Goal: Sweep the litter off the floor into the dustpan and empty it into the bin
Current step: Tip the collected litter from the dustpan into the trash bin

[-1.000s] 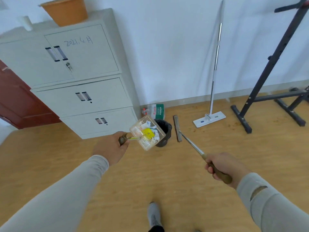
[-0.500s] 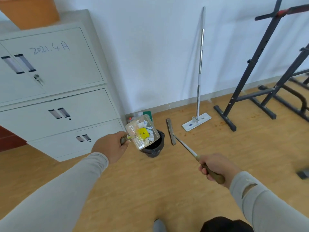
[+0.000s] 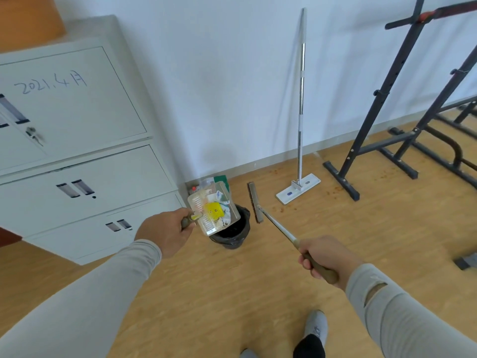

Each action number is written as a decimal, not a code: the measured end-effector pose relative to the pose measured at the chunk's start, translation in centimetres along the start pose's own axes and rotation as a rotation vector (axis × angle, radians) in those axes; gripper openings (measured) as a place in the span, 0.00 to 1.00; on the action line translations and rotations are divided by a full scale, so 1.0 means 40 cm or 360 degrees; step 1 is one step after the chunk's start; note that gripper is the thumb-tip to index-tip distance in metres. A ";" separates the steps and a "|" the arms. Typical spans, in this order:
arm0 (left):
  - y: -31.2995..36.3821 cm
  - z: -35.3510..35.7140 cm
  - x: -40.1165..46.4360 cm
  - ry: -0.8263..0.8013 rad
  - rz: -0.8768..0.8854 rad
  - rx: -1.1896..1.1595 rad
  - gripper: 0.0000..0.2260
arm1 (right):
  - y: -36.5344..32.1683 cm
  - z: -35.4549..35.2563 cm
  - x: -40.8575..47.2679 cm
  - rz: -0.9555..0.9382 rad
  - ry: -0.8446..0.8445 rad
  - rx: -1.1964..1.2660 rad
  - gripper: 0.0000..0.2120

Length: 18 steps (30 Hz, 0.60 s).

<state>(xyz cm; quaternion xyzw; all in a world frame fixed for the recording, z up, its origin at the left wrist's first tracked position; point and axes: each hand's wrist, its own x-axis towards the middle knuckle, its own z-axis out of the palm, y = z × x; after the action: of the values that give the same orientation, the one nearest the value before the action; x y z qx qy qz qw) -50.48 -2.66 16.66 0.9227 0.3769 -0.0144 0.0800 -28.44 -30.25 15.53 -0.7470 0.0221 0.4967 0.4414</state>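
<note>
Over the last second the dustpan point(image 3: 213, 208) in the left hand point(image 3: 165, 232) went from beside the bin point(image 3: 232, 232) to over its rim, and it looks tipped a bit steeper, hard to be sure. Broom point(image 3: 255, 202) head drifted closer to the bin too.

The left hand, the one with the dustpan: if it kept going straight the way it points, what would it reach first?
Most likely the black bin: the left hand points the litter-filled dustpan forward over its rim. Beyond it stands the white wall. Depth from one view is uncertain.
</note>
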 end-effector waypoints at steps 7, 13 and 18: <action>0.017 -0.002 0.040 -0.0040 0.0068 0.0144 0.16 | -0.013 0.009 0.022 -0.0003 -0.0031 -0.0018 0.08; 0.033 0.014 0.077 -0.0072 0.0167 0.0299 0.19 | -0.026 0.021 0.046 0.0051 -0.0038 -0.0009 0.08; 0.039 0.037 0.103 -0.0118 0.0320 0.0478 0.17 | -0.028 0.025 0.068 0.0063 -0.0021 -0.0003 0.06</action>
<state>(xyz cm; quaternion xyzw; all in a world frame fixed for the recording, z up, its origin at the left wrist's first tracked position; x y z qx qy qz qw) -46.41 -1.13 15.05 0.9562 0.2731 -0.0964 -0.0437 -27.26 -27.80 14.06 -0.7436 0.0334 0.5102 0.4310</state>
